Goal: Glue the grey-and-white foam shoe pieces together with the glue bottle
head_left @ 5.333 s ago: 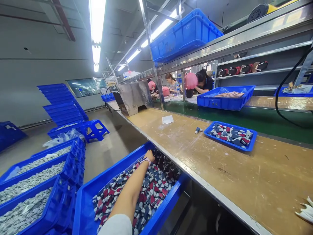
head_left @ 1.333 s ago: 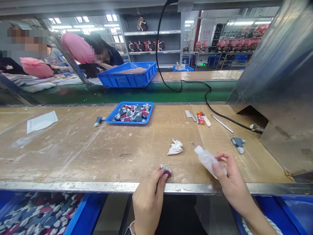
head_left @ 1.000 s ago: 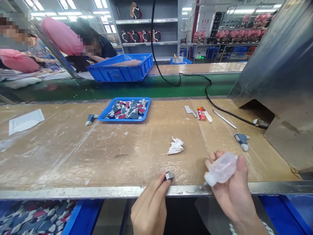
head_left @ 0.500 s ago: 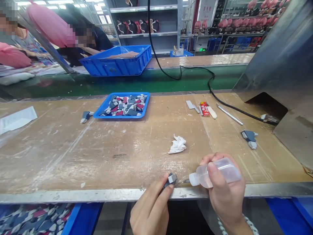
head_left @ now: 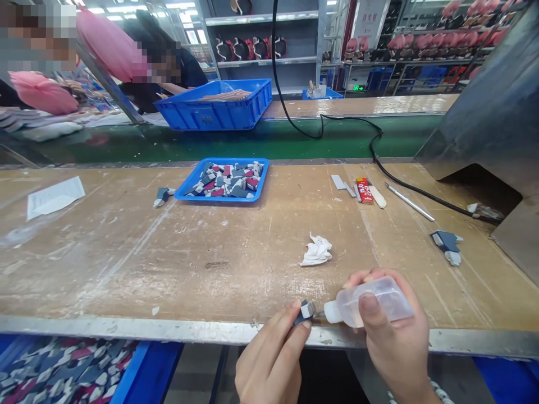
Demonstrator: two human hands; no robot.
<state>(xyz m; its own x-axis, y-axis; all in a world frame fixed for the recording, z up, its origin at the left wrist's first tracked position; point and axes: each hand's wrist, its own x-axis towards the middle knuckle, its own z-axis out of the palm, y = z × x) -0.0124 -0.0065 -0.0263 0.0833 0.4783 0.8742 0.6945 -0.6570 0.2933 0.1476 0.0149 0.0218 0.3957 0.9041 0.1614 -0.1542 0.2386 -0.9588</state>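
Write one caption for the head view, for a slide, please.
At the bench edge, the left hand pinches a part; the right hand holds a bottle, nozzle toward it.

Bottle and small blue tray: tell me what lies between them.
In the head view, a crumpled white scrap lies on the tabletop between the bottle and the small blue tray.

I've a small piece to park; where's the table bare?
Largely bare: between the blue tray and near metal edge; also between crumpled white scrap and red packet. Crowded: around the left hand, held part, bottle and right hand.
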